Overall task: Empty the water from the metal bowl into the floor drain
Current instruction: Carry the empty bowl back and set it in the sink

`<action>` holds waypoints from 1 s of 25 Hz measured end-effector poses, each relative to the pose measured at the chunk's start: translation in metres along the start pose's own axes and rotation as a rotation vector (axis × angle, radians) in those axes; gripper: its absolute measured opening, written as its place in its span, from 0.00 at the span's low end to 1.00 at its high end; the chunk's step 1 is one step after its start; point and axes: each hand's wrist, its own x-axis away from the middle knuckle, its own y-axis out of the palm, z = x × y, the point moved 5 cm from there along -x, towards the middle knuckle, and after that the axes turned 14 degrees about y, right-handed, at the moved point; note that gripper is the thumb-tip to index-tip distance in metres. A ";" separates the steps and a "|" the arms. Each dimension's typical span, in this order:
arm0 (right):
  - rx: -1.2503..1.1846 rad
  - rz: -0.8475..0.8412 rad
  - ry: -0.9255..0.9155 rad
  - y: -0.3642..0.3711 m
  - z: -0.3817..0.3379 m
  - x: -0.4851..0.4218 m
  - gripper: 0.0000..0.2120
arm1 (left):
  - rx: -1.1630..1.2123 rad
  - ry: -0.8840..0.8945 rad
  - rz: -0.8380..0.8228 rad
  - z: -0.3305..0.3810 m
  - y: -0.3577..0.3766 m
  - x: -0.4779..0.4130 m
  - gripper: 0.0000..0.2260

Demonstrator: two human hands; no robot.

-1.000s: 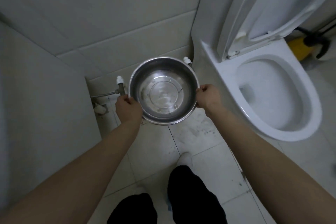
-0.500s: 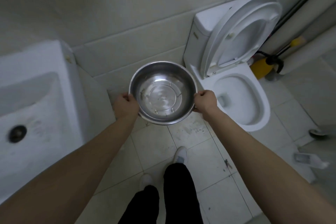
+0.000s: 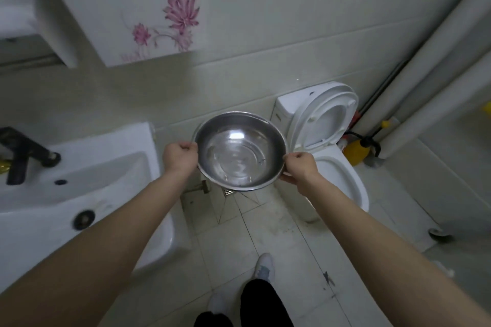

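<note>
I hold a round metal bowl (image 3: pixel 240 150) level in front of me, out over the floor. My left hand (image 3: pixel 178 157) grips its left rim and my right hand (image 3: pixel 300 167) grips its right rim. A shallow layer of water glints in the bowl's bottom. Just under the bowl's near edge a small square floor drain (image 3: pixel 229 192) shows on the tiled floor, partly hidden by the bowl.
A white sink (image 3: pixel 79 183) with a black tap (image 3: pixel 22 154) stands at the left. A white toilet (image 3: pixel 337 167) with its lid up stands at the right, a yellow plunger (image 3: pixel 356 150) beside it. My feet (image 3: pixel 263 267) are on the pale floor tiles.
The view has risen and pulled back: the sink, the flowered wall tile and the floor drain have come into sight. The bowl stays level in both hands.
</note>
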 end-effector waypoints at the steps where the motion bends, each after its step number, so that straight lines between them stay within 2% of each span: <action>1: -0.012 -0.010 -0.007 0.001 -0.005 0.012 0.06 | -0.001 0.013 0.001 0.008 -0.011 -0.002 0.10; 7: -0.006 -0.024 -0.067 0.011 -0.030 0.063 0.09 | 0.063 0.032 0.007 0.034 -0.060 -0.006 0.11; 14: 0.045 -0.018 -0.152 0.028 -0.054 0.110 0.05 | 0.164 0.032 0.006 0.047 -0.104 -0.005 0.09; 25: 0.086 -0.101 -0.205 0.085 -0.061 0.163 0.03 | 0.235 0.010 0.143 0.026 -0.185 0.000 0.03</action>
